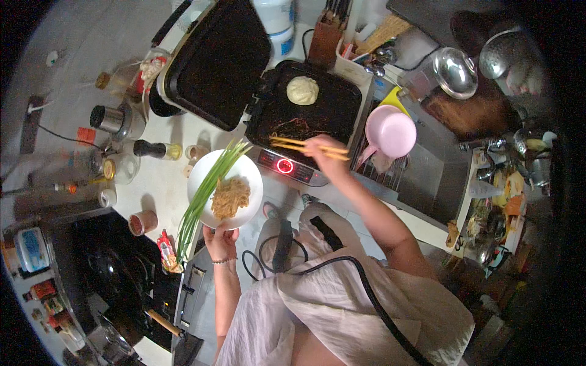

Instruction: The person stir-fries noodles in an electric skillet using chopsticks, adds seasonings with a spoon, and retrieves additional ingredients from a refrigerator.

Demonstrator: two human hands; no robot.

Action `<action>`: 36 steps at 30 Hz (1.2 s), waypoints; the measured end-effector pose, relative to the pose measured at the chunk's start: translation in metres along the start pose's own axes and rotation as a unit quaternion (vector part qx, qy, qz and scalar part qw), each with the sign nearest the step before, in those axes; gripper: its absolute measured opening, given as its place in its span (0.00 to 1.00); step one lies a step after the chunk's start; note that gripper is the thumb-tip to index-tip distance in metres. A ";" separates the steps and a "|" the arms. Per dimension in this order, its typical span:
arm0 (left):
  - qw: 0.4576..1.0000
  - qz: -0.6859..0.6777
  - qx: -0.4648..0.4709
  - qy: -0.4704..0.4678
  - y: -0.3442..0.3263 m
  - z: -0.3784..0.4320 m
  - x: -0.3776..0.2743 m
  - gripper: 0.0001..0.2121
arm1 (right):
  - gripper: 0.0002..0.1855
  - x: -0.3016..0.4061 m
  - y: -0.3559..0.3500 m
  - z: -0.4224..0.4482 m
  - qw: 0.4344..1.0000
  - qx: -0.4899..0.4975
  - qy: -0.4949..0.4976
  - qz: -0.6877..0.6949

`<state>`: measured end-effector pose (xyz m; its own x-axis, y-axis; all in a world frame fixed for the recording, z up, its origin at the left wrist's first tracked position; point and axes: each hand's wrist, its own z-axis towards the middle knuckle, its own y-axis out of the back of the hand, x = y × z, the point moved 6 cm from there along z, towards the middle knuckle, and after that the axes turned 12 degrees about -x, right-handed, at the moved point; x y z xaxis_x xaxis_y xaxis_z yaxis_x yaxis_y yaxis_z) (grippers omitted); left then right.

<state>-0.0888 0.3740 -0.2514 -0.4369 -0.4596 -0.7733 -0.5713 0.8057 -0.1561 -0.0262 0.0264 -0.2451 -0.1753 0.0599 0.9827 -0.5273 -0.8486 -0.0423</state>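
My left hand (222,242) grips the near rim of a white plate (252,183). On the plate lie a heap of brown noodle-like strands (231,197) and a bunch of long green chives or scallions (206,192), whose ends overhang both sides. A pair of wooden chopsticks (288,144) is in my right hand (322,151), their tips pointing left over the front edge of an electric griddle (320,120). Toward the griddle's back sits a pale round bun (302,90). Dark scraps stick to the cooking surface. The griddle's hinged lid (215,64) stands raised at the left.
A pink ladle or pan (391,130) rests beside the sink (425,183) at right. Left on the counter are a pepper grinder (153,149), a jar (143,223) and a glass canister (121,168). A black cooktop (105,261) lies lower left; a knife block (324,36) stands behind the griddle.
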 end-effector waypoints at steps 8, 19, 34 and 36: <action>1.000 0.007 0.012 -0.007 0.000 0.002 -0.006 0.19 | 0.05 -0.024 0.104 0.014 0.987 -0.103 0.026 -0.121; 1.000 0.021 0.010 -0.007 -0.003 0.001 -0.008 0.18 | 0.05 -0.014 0.069 -0.015 0.973 -0.122 0.077 -0.182; 1.000 0.003 0.008 -0.008 0.011 0.004 -0.010 0.18 | 0.10 -0.036 0.040 0.002 0.991 -0.083 -0.001 -0.107; 1.000 0.015 -0.003 -0.008 0.013 0.002 -0.010 0.19 | 0.11 -0.022 0.050 0.015 0.985 -0.163 -0.044 -0.037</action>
<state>-0.0900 0.3901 -0.2468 -0.4429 -0.4299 -0.7867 -0.5623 0.8167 -0.1297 -0.0362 -0.0247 -0.2657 -0.0600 0.0574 0.9965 -0.7771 -0.6293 -0.0105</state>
